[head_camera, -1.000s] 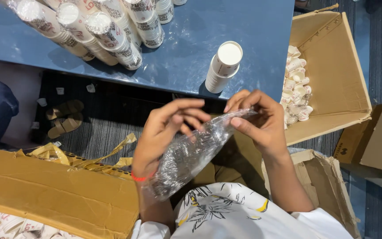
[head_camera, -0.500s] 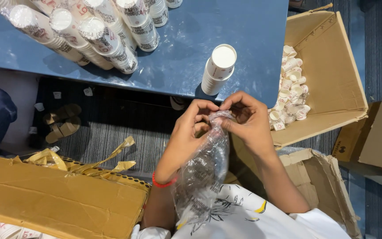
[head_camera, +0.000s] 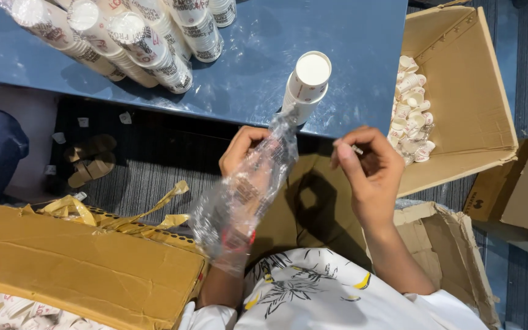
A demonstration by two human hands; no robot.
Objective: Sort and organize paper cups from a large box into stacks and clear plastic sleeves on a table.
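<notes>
Left hand (head_camera: pixel 242 150) — closed on a clear plastic sleeve (head_camera: pixel 239 198), held upright so it hangs. Right hand (head_camera: pixel 368 168) — fingertips pinched, contents unclear. Paper-cup stack (head_camera: pixel 305 85) just beyond, on blue tabletop (head_camera: pixel 349 55).

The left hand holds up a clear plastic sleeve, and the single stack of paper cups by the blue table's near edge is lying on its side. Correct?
Not quite. The head view shows the cup stack standing upright at the table edge, its white top facing the camera. The rest holds: the left hand holds up the clear plastic sleeve.
</notes>
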